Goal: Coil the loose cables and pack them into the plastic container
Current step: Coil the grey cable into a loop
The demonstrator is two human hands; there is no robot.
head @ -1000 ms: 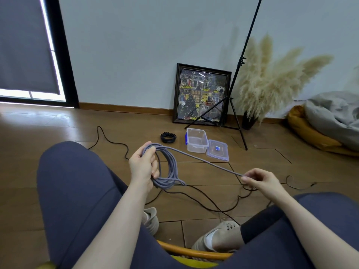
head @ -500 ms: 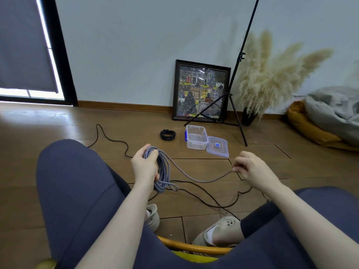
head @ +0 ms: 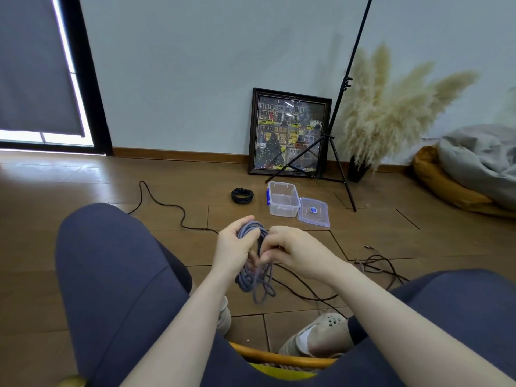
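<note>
Risk first. I hold the grey cable coil point(head: 255, 263) above the floor between my knees, and its lower loops hang slack and uneven; if my grip loosens while the last turn goes on, I judge the loops would spring apart and drop. A second risk: the black cable point(head: 301, 286) trails on the floor right under the coil, so a hanging loop could snag it and drag it along.

Left hand point(head: 233, 247): fingers curled round the upper part of the coil, gripping the bundle. Right hand point(head: 290, 247): fingers bent, pinching a strand at the coil's side, touching or nearly touching the left hand. I cannot tell whether it holds the free end; the fingers hide it.

Farther out, a thin dark cable point(head: 382, 263) lies loose on the floor to my right, not yet coiled. Beyond that, a small coiled black cable point(head: 242, 195) sits just beside the plastic container point(head: 282, 198), not inside it. The container stands open and looks empty, its lid point(head: 314, 212) lying flat against its right side.
</note>
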